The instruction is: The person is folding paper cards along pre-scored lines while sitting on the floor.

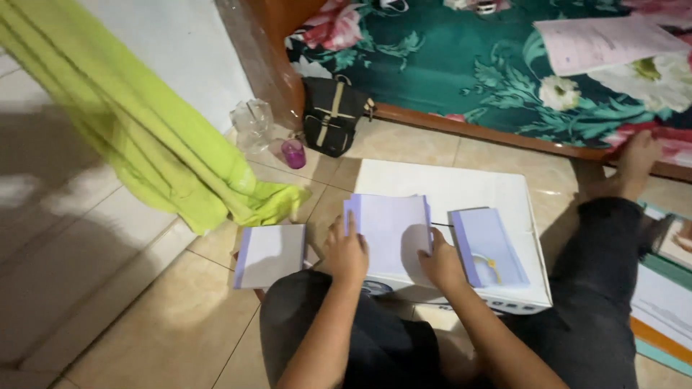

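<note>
The lilac-edged booklet (389, 230) under the left hand (346, 252) and right hand (441, 263) is seen to be of matt, smooth paper; the same finish is shown by the closed booklet (270, 253) and the lilac folder (489, 247). The white box (468, 189) beneath appears smooth, faintly glossy card. The floor tiles (144, 317) are glazed and reflective. The green cloth (144, 130) is soft woven fabric, the bag (333, 115) matt canvas, the bed frame (281, 50) polished wood.

A pale lilac booklet (389, 227) lies flat on a white box near the frame's centre, pages up, its left and right edges pressed by 2 hands.
</note>
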